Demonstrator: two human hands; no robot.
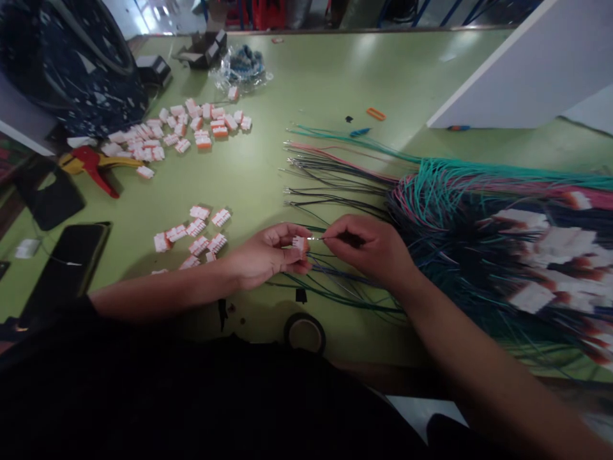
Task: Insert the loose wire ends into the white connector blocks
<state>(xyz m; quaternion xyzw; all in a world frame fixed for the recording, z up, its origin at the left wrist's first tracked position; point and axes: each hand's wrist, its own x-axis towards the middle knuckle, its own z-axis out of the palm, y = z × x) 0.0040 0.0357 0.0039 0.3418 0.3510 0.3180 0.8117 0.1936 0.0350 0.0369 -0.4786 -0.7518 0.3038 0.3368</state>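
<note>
My left hand (268,255) is closed around a white and orange connector housing (300,245), held just above the green table. Thumb and forefinger of my right hand (366,246) pinch a thin wire (322,238), whose bare metal tip points left at the orange side of the housing. Whether that tip touches the housing or has entered it, I cannot tell. Below and behind both hands run green and dark wires (345,297). Several loose connector housings (198,245) lie on the table left of my left hand.
A pile of connector housings (143,140) lies at the back left, beside a red and yellow hand tool (93,167). Nearer stand a dark phone (62,275) and a roll of black tape (305,333). Wire bundles with fitted connectors (531,297) fill the right side.
</note>
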